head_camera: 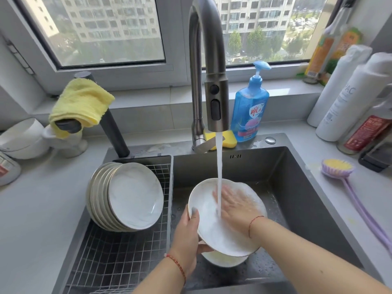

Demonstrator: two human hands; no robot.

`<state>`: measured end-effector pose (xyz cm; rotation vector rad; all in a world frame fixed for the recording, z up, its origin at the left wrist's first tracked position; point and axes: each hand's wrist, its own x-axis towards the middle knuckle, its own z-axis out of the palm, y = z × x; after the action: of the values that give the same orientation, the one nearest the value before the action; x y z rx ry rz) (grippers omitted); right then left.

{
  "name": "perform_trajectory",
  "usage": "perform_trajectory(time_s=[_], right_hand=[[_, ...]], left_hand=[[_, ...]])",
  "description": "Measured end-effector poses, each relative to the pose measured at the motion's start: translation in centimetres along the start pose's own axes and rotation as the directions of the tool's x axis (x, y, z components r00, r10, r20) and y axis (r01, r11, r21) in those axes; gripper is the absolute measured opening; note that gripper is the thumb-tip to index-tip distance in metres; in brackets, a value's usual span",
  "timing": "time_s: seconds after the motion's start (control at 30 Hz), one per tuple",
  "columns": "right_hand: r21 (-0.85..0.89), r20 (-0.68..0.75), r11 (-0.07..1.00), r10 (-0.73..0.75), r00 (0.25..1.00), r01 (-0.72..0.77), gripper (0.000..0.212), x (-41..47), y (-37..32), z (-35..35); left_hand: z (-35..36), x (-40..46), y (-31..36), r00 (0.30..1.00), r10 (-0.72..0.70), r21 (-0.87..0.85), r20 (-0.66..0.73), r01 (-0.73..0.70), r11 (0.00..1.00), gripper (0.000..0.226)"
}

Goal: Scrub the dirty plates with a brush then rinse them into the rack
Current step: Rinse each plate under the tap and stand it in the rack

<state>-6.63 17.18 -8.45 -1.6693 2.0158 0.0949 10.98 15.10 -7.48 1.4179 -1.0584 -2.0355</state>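
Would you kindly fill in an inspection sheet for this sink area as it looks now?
Surface: grey counter, dark sink.
Job's things: soapy plate under the running faucet; another dish beneath; rinsed plates in the rack; brush on the counter.
Clutter: soap bottle, sponge, yellow cloth, bottles.
Grippers: left hand grips the rim; right hand rubs flat.
Cables: nothing seen.
Surroundings: window, apartment blocks.

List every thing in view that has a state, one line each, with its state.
Faucet: running, stream landing on the held plate.
Held plate: tilted over the sink, wet.
Left hand: grips the plate's rim.
Right hand: flat, rubbing the plate's face.
Plate below: lying in the sink.
Stacked plates: leaning in the rack.
Brush: idle on the counter.
Yellow cloth: draped over a dark handle.
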Motion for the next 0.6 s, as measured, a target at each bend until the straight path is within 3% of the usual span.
perform_trajectory(time_s=[0.1,0.23,0.27,0.33,0.4,0.47,0.53,0.6], right_hand=[[-0.146,0.036,0.986,0.087,0.996,-0.081,0.056,-1.8,1.5,0.6],[-0.345,0.221,0.932,-0.037,0.975,0.113,0.048,-6.1,-0.3,0.7],[-0.305,0.247,0.939,-0.083,0.965,0.158,0.05,-7.0,-1.0,1.0],[-0.024,0.201,0.982,-0.179,0.963,0.187,0.048,-8.3,-2.7,1.1],[0.296,0.138,0.942,-0.205,0.969,0.157,0.049,-8.6,-4.3,0.8],[0.452,0.12,0.878,-0.237,0.964,0.159,0.048,-7.6,-5.3,0.7],[0.465,0.071,0.858,-0.284,0.956,0.22,0.049,-6.3,-6.0,0.7],[0.272,0.014,0.93,-0.26,0.966,0.246,0.052,-4.6,-6.1,0.4]], left_hand=[[-0.2,0.1,0.7,0.999,0.041,0.018,-0.034,-0.041,0.999,0.028],[-0.7,0.5,1.2,0.996,0.051,0.049,-0.072,-0.048,0.998,0.034],[-0.7,0.6,1.2,0.996,0.052,0.052,-0.075,-0.048,0.997,0.036],[-0.5,0.5,1.4,0.996,0.053,0.041,-0.074,-0.05,0.998,0.038],[-0.3,0.3,1.5,0.997,0.046,0.015,-0.065,-0.045,0.999,0.041],[-0.1,0.0,1.6,0.998,0.032,0.015,-0.054,-0.031,0.999,0.041],[0.2,-0.4,1.5,0.999,0.025,0.032,-0.034,-0.023,0.999,0.04],[0.5,-0.7,1.3,0.999,0.035,0.05,0.015,-0.036,0.998,0.047]])
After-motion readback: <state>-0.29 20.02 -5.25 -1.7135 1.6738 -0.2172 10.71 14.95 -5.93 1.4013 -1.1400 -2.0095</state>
